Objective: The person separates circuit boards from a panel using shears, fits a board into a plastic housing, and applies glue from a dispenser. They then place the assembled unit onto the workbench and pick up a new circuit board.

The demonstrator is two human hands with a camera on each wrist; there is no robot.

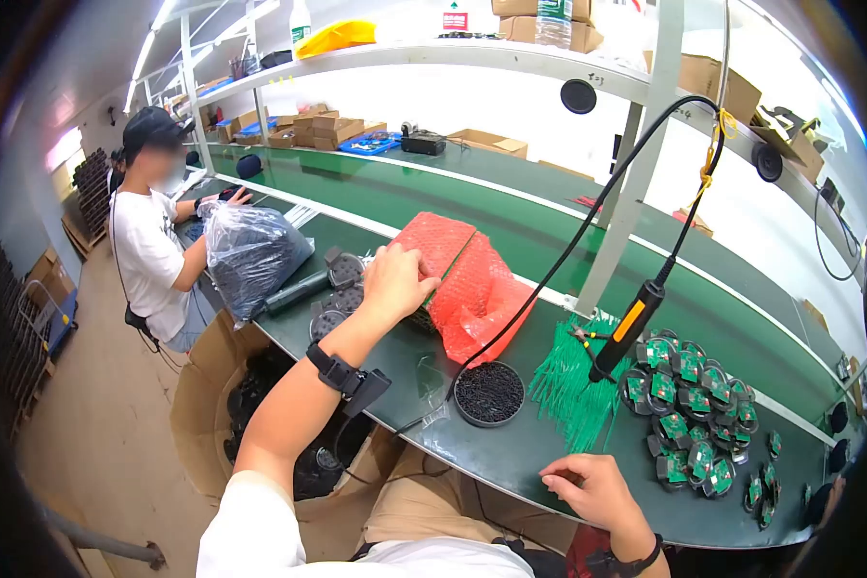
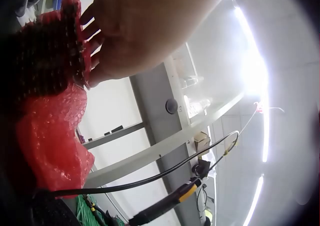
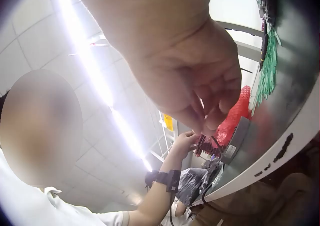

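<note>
My left hand grips the near-left edge of a red bubble-wrap bundle. In the left wrist view its fingers lie along the edge of a stack of dark parts inside the red wrap. Round dark parts lie on the table beside that wrist. My right hand hovers by the table's front edge, fingers loosely bent, with nothing visible in it. In front of it are green cable ties and a round dish of small black pieces.
An electric screwdriver hangs on a black cable above the ties, near small pliers. Several circuit-board assemblies are piled at right. A carton stands below the table at left. Another person works beside a plastic-bagged bundle.
</note>
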